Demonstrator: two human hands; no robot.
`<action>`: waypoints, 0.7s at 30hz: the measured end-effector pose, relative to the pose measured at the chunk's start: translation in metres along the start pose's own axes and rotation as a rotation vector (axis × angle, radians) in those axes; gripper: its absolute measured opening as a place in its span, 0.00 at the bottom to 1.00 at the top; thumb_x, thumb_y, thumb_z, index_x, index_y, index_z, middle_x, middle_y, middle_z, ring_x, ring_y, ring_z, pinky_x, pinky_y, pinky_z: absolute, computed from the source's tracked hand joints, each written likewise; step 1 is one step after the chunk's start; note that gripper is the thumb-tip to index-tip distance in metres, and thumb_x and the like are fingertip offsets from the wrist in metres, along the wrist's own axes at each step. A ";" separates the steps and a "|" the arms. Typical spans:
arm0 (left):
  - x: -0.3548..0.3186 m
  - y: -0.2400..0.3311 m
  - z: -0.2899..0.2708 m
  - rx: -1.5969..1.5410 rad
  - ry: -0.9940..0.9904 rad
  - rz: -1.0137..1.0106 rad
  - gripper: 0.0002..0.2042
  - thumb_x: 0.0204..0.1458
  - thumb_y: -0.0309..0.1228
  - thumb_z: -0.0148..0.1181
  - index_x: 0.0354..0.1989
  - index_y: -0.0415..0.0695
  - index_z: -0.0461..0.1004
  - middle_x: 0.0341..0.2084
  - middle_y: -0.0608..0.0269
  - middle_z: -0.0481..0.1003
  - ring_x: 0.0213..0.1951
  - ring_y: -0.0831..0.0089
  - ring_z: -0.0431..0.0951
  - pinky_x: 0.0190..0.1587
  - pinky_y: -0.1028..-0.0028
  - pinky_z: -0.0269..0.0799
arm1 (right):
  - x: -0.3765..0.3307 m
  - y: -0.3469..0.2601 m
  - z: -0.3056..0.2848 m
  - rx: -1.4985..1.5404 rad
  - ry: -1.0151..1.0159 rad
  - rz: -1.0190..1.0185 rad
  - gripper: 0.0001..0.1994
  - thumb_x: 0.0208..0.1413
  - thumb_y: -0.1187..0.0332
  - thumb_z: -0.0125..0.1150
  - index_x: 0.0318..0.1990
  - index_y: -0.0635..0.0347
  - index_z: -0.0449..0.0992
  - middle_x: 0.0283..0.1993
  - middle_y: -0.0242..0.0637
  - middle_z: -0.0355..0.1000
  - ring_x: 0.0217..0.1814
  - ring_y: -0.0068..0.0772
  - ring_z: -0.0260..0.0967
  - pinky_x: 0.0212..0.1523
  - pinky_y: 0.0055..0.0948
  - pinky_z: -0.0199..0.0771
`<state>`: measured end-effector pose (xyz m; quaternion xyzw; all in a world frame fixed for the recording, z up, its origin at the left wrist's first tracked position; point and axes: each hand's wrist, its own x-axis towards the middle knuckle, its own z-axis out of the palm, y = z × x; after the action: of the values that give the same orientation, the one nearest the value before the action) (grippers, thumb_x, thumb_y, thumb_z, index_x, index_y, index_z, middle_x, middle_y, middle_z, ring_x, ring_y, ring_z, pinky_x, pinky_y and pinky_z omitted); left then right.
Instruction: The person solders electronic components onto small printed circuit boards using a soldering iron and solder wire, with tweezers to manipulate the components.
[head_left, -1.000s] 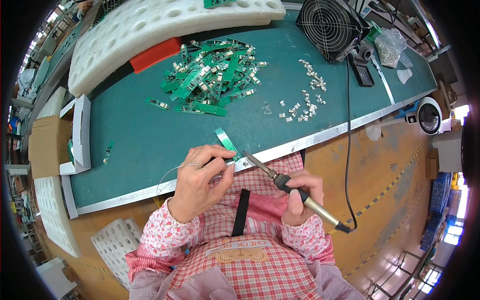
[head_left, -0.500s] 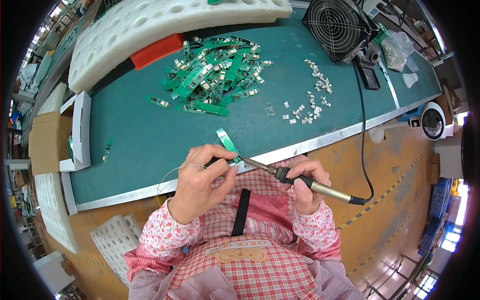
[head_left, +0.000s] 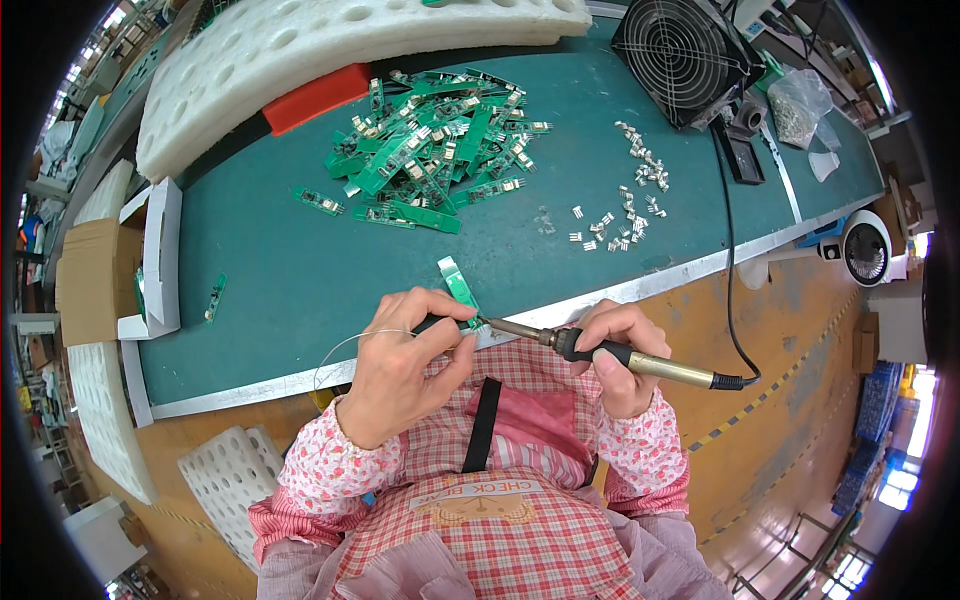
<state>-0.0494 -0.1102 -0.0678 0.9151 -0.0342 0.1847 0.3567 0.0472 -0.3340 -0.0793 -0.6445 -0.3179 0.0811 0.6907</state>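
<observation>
A: How far along is this soldering batch, you reckon?

B: Early days, I'd say. Left hand (head_left: 400, 370) has a pinch grip on one small green board (head_left: 459, 283) plus a thin solder wire (head_left: 345, 347), right at the table's (head_left: 300, 280) near edge. Right hand (head_left: 615, 350) is clenched around the soldering iron (head_left: 610, 352), tip touching the board's lower end.

A: And the rest?

B: Big heap of green boards (head_left: 430, 150) further back looks untouched, and a scatter of little connectors (head_left: 625, 205) sits loose beside it. Plenty left.
</observation>
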 end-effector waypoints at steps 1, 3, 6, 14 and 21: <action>0.000 0.000 0.000 -0.003 0.005 0.001 0.08 0.41 0.21 0.68 0.20 0.41 0.73 0.38 0.61 0.78 0.39 0.63 0.78 0.41 0.67 0.70 | 0.000 0.001 -0.001 -0.013 -0.005 -0.014 0.11 0.55 0.66 0.60 0.34 0.68 0.75 0.24 0.38 0.72 0.22 0.24 0.70 0.24 0.23 0.68; 0.001 0.001 0.000 -0.001 0.002 -0.003 0.08 0.41 0.21 0.68 0.20 0.41 0.73 0.38 0.61 0.78 0.39 0.63 0.78 0.41 0.67 0.70 | 0.000 0.001 -0.001 -0.025 -0.011 -0.028 0.11 0.55 0.66 0.60 0.34 0.68 0.75 0.24 0.38 0.72 0.22 0.24 0.70 0.24 0.23 0.68; 0.001 0.002 0.000 -0.007 -0.003 -0.013 0.08 0.41 0.21 0.68 0.20 0.41 0.73 0.38 0.61 0.78 0.39 0.62 0.78 0.41 0.67 0.70 | 0.000 -0.001 0.001 -0.014 0.010 -0.007 0.11 0.55 0.66 0.60 0.34 0.68 0.75 0.24 0.38 0.72 0.22 0.25 0.70 0.24 0.24 0.67; 0.002 -0.003 -0.006 -0.057 -0.024 -0.003 0.08 0.42 0.21 0.67 0.20 0.40 0.72 0.39 0.60 0.79 0.37 0.63 0.77 0.41 0.67 0.70 | -0.005 -0.010 0.008 -0.050 0.053 0.008 0.09 0.53 0.68 0.60 0.34 0.67 0.76 0.22 0.37 0.72 0.21 0.26 0.69 0.24 0.25 0.68; 0.008 -0.009 -0.017 -0.149 -0.120 0.032 0.07 0.45 0.20 0.64 0.21 0.39 0.70 0.40 0.59 0.80 0.32 0.63 0.76 0.39 0.67 0.70 | -0.022 -0.022 0.023 -0.025 0.357 -0.010 0.05 0.51 0.73 0.60 0.32 0.65 0.76 0.22 0.38 0.72 0.21 0.31 0.71 0.24 0.29 0.72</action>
<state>-0.0455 -0.0918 -0.0592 0.8949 -0.0838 0.1324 0.4179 0.0111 -0.3300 -0.0669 -0.6555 -0.1945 -0.0420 0.7285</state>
